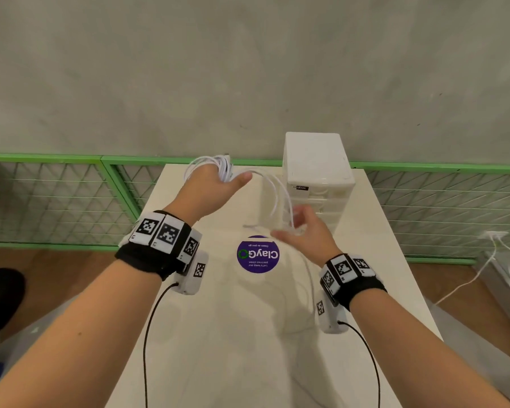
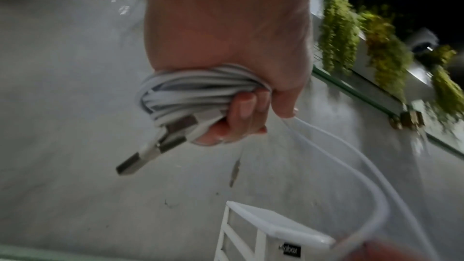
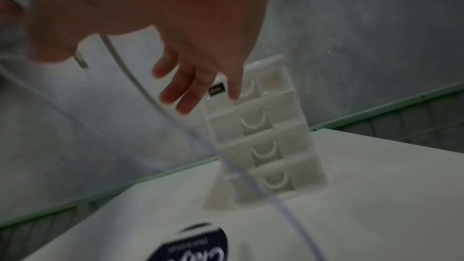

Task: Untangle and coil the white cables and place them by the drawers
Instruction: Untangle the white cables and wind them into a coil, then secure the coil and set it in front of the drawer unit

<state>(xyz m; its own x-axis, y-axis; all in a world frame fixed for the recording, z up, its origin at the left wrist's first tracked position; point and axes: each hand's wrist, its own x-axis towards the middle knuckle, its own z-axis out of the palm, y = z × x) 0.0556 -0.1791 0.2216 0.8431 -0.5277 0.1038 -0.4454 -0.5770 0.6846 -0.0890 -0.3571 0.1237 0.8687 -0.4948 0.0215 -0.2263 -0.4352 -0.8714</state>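
Observation:
My left hand (image 1: 215,178) is raised over the far end of the table and grips a coil of white cables (image 1: 209,166). In the left wrist view the coil (image 2: 191,90) is wrapped round the curled fingers (image 2: 241,114), and USB plugs (image 2: 140,156) stick out of it. Loose strands (image 1: 277,189) arc from the coil down to my right hand (image 1: 301,228), which hovers in front of the white drawers (image 1: 315,172). In the right wrist view its fingers (image 3: 191,86) are spread and a strand (image 3: 140,88) runs under the palm down to the table.
The white table (image 1: 248,334) carries a purple round sticker (image 1: 258,254) under my hands. The drawer unit (image 3: 263,136) stands at the far right corner, against a green mesh fence (image 1: 56,195) and a grey wall. Another white cable (image 1: 468,284) lies off the table at right.

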